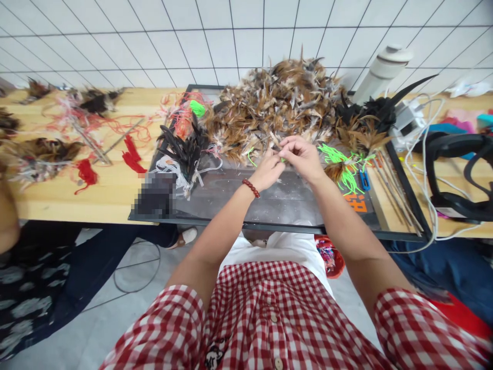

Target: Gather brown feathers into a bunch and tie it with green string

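Both hands meet at the front edge of a large heap of brown feathers (285, 103), over a dark framed tray (285, 200). My left hand (269, 168), below a red bead bracelet, has its fingers pressed together around a small feather piece with a bit of green string. Touching it from the right, my right hand (302, 156) pinches at the same small piece; its exact shape is too small to tell. Bright green strings (348, 177) lie right of my hands beside brown feathers. Black feathers (188, 146) with white ties lie to the left.
A pale bottle (381, 74) stands behind the tray's right side. Thin sticks (396, 192) lie along the tray's right edge. White cables and a black headset (458, 174) are farther right. Red threads (133, 154) and feather bunches lie left. Another person's arm (7, 210) is at far left.
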`<state>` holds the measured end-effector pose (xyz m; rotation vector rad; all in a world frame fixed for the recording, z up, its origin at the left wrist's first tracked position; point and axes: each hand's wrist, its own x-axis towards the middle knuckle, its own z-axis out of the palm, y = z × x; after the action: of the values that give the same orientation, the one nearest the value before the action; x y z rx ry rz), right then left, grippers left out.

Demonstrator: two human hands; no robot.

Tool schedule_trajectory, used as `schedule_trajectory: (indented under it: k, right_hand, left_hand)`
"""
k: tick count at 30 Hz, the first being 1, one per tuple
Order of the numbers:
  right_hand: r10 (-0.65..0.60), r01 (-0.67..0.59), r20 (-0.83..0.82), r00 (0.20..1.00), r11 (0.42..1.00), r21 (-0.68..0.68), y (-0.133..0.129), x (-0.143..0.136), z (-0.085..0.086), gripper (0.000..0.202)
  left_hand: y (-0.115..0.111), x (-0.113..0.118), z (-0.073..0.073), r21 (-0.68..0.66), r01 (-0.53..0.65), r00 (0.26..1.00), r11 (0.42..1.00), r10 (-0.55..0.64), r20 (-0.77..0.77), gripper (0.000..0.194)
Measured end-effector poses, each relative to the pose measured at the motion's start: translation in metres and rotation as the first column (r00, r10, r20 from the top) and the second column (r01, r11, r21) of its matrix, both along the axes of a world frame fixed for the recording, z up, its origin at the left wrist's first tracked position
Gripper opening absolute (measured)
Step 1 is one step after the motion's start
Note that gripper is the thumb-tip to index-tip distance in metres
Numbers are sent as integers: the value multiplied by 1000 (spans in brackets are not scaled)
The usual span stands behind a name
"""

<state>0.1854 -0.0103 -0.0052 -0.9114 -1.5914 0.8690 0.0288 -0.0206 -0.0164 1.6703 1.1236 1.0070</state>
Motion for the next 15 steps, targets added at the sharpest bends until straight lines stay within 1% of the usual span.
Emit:
schedule_trajectory:
  k: [2, 4, 6, 8, 12, 14, 15]
  right_hand:
    - [16, -16, 0, 1000, 1000, -6, -1, -1, -1, 40]
    - [-13, 11, -57, 998, 999, -35, 0, -2, -4, 43]
    - [-63, 51, -122, 991, 994, -98, 1, -4, -7, 49]
    - [-80, 59, -137, 987, 987, -150, 2, -4, -11, 56]
    - [-3, -21, -125, 992, 981, -194, 4, -4, -16, 62]
    - [33, -62, -138, 990, 976, -209, 5, -3, -15, 60]
    - [34, -61, -138, 990, 979, -197, 4, -3, -14, 57]
  left_hand:
    - [-2, 1, -2, 45, 7, 1000, 999, -6, -28, 18]
    - [-2, -1, -5, 75, 1, 1000, 997, 0, -8, 27]
    - [0, -3, -7, 75, -20, 999, 997, 17, 34, 36]
    - [3, -5, -8, 69, -38, 997, 997, 33, 70, 40]
    - [6, -5, -9, 68, -49, 992, 996, 41, 122, 39]
    - [5, -5, -8, 49, -54, 990, 997, 47, 133, 39]
    - [5, -4, -8, 37, -55, 990, 998, 49, 132, 39]
